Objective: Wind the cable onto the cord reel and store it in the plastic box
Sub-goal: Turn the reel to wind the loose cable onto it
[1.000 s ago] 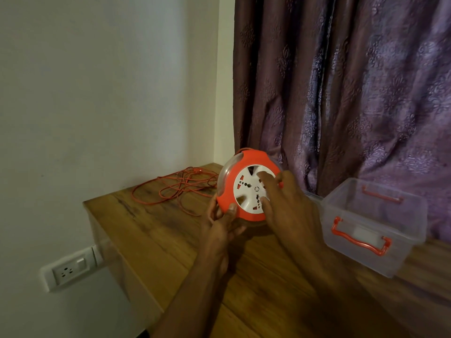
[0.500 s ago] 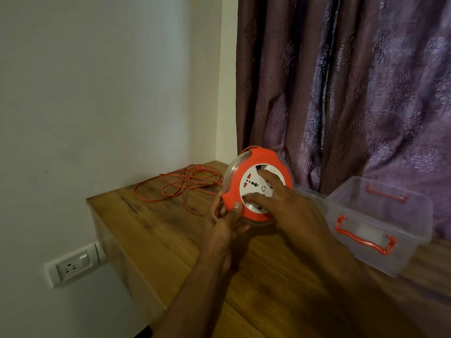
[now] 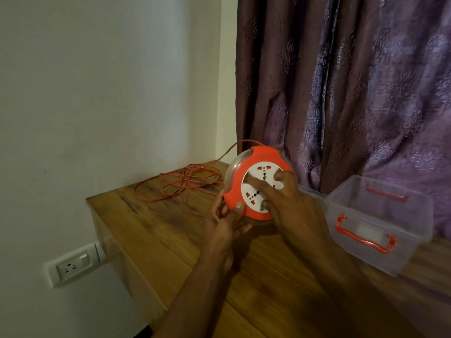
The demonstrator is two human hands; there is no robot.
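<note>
Nearest the camera, the left hand (image 3: pixel 225 225) grips the lower left rim of the cord reel (image 3: pixel 256 184), thumb on the orange front and fingers curled behind it, apparently to steady the housing upright just above the wooden surface (image 3: pixel 156 230). Beside it the right hand (image 3: pixel 290 203) lies across the reel's white socket face, fingers (image 3: pixel 258 184) spread and pressing into its recesses (a sensible purchase for turning the inner disc while the shell stays put). The reel is a round, smooth plastic drum: orange ring, white hub with socket holes, a clear band around its edge.

Just right of the right-hand fingers sits the plastic box (image 3: pixel 380 228), clear, rectangular, lidless, with orange latch handles, near enough to drop the reel in later.

Beyond the left-hand fingers the thin orange cable (image 3: pixel 180 184) sprawls in loose loops on the surface, one strand arching up into the reel's top; most of it looks unwound. Behind everything hangs a purple patterned curtain (image 3: pixel 353 93).
</note>
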